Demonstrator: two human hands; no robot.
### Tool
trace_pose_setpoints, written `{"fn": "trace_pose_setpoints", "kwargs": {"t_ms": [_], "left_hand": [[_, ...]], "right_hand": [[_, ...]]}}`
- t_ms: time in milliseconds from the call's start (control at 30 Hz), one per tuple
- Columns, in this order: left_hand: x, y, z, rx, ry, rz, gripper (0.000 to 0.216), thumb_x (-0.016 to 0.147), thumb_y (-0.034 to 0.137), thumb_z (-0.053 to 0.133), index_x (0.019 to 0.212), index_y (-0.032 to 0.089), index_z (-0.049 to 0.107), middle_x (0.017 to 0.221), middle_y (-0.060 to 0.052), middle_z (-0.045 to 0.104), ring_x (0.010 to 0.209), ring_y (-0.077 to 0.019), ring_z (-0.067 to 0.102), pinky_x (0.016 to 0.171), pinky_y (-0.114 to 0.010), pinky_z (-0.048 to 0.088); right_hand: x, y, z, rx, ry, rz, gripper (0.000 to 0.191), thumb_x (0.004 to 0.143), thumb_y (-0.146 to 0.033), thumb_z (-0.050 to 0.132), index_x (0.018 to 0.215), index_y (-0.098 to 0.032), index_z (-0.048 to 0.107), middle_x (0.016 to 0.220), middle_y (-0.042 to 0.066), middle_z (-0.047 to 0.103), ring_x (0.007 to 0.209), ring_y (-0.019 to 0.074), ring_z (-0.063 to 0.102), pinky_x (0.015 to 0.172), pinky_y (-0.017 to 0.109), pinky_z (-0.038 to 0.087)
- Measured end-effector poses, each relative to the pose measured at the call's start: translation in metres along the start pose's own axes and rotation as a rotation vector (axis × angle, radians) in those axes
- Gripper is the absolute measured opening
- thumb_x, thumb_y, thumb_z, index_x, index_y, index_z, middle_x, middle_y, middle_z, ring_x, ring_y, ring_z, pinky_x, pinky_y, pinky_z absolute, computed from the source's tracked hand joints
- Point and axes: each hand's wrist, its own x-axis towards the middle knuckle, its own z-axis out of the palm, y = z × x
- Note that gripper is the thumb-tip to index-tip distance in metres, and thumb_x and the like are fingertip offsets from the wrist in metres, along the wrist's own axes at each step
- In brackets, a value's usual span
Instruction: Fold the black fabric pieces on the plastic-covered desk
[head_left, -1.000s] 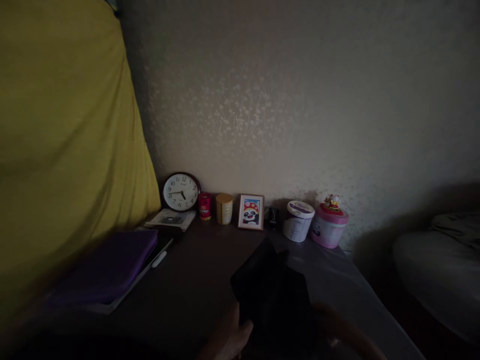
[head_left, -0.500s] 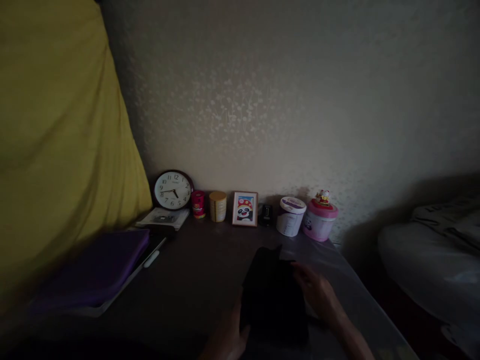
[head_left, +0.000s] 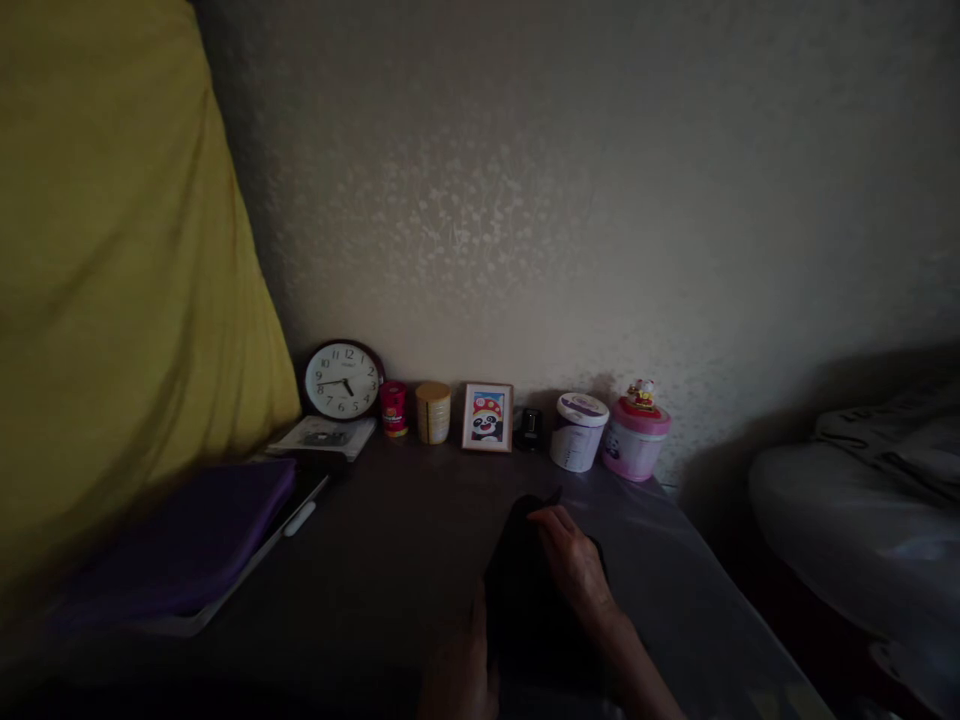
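A black pouch lies on the dark table in front of me, its details lost in the gloom. My left hand grips its lower left side, thumb towards me. Across the upper part of the pouch reaches my right hand, fingers bent and pinching near its top edge, where a small dark flap sticks up. Whatever lies beneath the right palm is hidden.
Along the wall stand a clock, a red canister, a yellow-lidded tin, a panda picture frame, a white tub and a pink tub topped by a figurine. A purple folder lies left.
My right hand has moved left and slightly up, from the pouch's right edge to over its upper middle. The left hand keeps its hold on the left side.
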Motion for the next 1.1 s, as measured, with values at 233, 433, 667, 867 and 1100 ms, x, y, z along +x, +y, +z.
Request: {"fn": "trace_pose_setpoints", "kwargs": {"t_ms": [233,433,667,867,1100], "left_hand": [[0.001,0.005,0.013,0.033,-0.058,-0.069,0.067,0.076,0.015,0.043,0.139,0.017,0.02,0.125,-0.017,0.051,0.106,-0.0267,0.054,0.088,-0.034,0.041],[0.005,0.012,0.019,0.159,-0.141,-0.12,0.064,0.075,0.003,0.032,0.138,0.017,0.026,0.113,-0.017,0.059,0.092,-0.0243,0.061,0.078,-0.033,0.045],[-0.002,0.005,0.013,0.119,-0.145,-0.043,0.067,0.077,0.023,0.044,0.138,0.007,0.021,0.129,-0.019,0.048,0.11,-0.027,0.053,0.088,-0.032,0.043],[-0.007,0.018,-0.013,0.302,-0.063,0.0,0.073,0.075,0.026,0.048,0.14,0.026,0.016,0.134,-0.012,0.044,0.116,-0.0263,0.048,0.092,-0.037,0.041],[-0.003,0.035,-0.026,0.284,-0.152,-0.036,0.074,0.072,0.021,0.053,0.138,0.03,0.02,0.145,-0.013,0.024,0.129,-0.0303,0.03,0.1,-0.042,0.031]], "right_hand": [[0.013,-0.007,0.044,-0.063,-0.056,0.012,0.027,0.09,-0.017,0.034,0.098,-0.026,0.058,0.095,0.002,0.059,0.082,0.0127,0.059,0.066,0.019,0.046],[0.008,-0.008,0.066,-0.221,-0.139,-0.057,0.026,0.087,-0.012,0.04,0.097,-0.027,0.058,0.092,0.002,0.059,0.086,0.014,0.055,0.074,0.021,0.044],[0.005,-0.004,0.067,-0.261,-0.169,-0.076,0.023,0.089,-0.016,0.04,0.097,-0.026,0.058,0.091,0.002,0.059,0.085,0.0149,0.055,0.072,0.022,0.043],[0.006,-0.003,0.069,-0.273,-0.193,-0.06,0.02,0.089,-0.018,0.04,0.093,-0.025,0.058,0.091,0.001,0.058,0.086,0.0142,0.055,0.072,0.022,0.042],[0.006,-0.004,0.069,-0.259,-0.185,-0.061,0.023,0.089,-0.017,0.039,0.097,-0.027,0.058,0.093,0.001,0.059,0.086,0.0141,0.054,0.073,0.022,0.041]]}}
